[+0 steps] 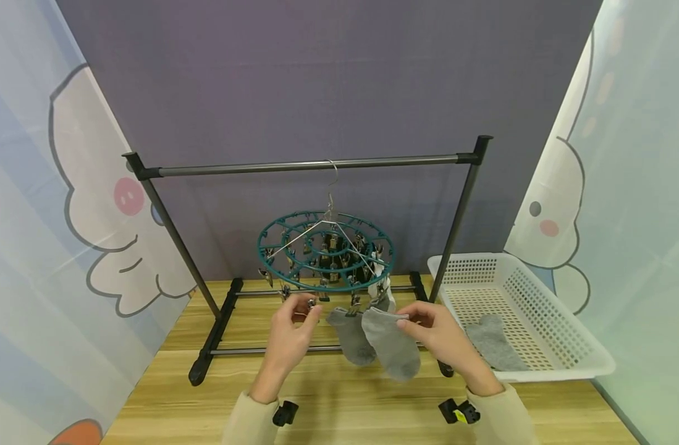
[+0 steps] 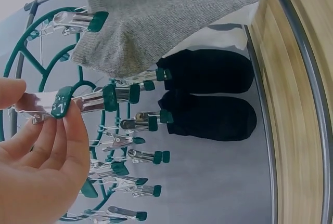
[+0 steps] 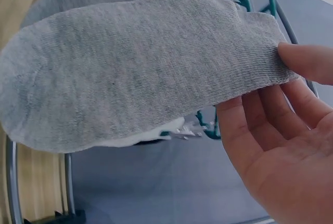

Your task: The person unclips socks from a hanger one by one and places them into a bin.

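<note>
My left hand pinches a metal clip with green tips, hanging from the near side of the round green clip hanger. In the right wrist view, my right hand holds a light grey ankle sock by its cuff, between thumb and fingers. Its toe end hangs down at the front of the hanger. Just left of it in the head view, another grey sock hangs from a clip. Two black socks hang farther in, seen in the left wrist view.
The hanger hooks over the top bar of a grey metal rack, whose black feet stand on the wooden table. At right, a white plastic basket contains a grey sock. Several other clips dangle under the hanger.
</note>
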A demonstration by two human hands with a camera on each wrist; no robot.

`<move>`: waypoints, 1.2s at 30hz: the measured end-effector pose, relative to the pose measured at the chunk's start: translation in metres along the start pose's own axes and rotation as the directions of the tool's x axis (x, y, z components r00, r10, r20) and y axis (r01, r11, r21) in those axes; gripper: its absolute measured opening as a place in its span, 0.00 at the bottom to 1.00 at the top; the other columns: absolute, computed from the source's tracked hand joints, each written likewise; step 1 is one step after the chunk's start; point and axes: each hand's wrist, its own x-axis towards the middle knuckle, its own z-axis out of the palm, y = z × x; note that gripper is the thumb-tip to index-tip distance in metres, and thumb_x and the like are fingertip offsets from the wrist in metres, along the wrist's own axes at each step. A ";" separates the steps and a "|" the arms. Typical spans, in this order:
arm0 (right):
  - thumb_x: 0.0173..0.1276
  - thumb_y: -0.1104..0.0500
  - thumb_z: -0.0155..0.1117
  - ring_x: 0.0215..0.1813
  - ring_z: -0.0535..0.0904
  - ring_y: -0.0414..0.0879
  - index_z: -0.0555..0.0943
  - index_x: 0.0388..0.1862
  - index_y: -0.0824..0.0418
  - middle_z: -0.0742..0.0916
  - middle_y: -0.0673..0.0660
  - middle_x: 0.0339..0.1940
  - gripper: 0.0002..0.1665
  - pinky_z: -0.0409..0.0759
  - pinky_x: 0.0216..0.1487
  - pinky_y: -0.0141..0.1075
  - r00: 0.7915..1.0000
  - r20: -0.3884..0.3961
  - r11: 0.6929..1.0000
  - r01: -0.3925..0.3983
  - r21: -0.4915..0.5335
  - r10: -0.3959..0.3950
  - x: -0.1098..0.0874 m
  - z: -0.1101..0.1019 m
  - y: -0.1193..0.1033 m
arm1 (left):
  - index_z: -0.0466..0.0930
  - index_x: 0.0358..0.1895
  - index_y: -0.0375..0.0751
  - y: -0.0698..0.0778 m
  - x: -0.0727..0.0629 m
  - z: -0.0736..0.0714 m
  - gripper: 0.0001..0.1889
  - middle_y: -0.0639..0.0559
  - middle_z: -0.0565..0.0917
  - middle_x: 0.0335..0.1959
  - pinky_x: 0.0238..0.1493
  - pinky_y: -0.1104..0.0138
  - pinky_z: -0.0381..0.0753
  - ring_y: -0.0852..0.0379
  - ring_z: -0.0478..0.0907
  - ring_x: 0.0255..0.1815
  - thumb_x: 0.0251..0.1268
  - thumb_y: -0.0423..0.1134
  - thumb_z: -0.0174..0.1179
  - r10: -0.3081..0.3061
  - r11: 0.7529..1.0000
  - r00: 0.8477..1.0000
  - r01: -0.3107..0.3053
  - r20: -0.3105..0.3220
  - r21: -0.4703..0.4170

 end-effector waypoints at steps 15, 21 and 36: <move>0.74 0.59 0.66 0.41 0.82 0.41 0.85 0.54 0.64 0.87 0.56 0.44 0.14 0.82 0.42 0.35 0.972 -0.228 0.993 -0.075 -0.089 0.053 -0.009 -0.041 -0.016 | 0.81 0.56 0.35 -0.004 0.001 -0.006 0.15 0.50 0.81 0.38 0.48 0.60 0.82 0.54 0.81 0.40 0.73 0.39 0.63 -0.004 1.000 0.998 0.005 -0.057 0.021; 0.73 0.61 0.67 0.37 0.81 0.40 0.85 0.51 0.67 0.86 0.53 0.37 0.12 0.80 0.40 0.31 0.953 -0.303 0.990 -0.044 -0.130 0.002 -0.010 -0.052 -0.016 | 0.82 0.54 0.38 -0.007 0.002 -0.008 0.12 0.51 0.80 0.37 0.47 0.62 0.82 0.54 0.81 0.39 0.73 0.37 0.63 0.012 1.000 0.996 -0.010 -0.090 0.029; 0.74 0.57 0.67 0.46 0.77 0.34 0.84 0.56 0.68 0.83 0.36 0.44 0.19 0.75 0.44 0.24 0.886 -0.461 0.984 -0.128 -0.124 0.057 -0.019 -0.090 -0.012 | 0.81 0.55 0.36 -0.012 0.004 -0.014 0.12 0.48 0.79 0.38 0.48 0.61 0.82 0.53 0.79 0.41 0.75 0.37 0.61 0.021 0.999 0.993 -0.016 -0.116 0.043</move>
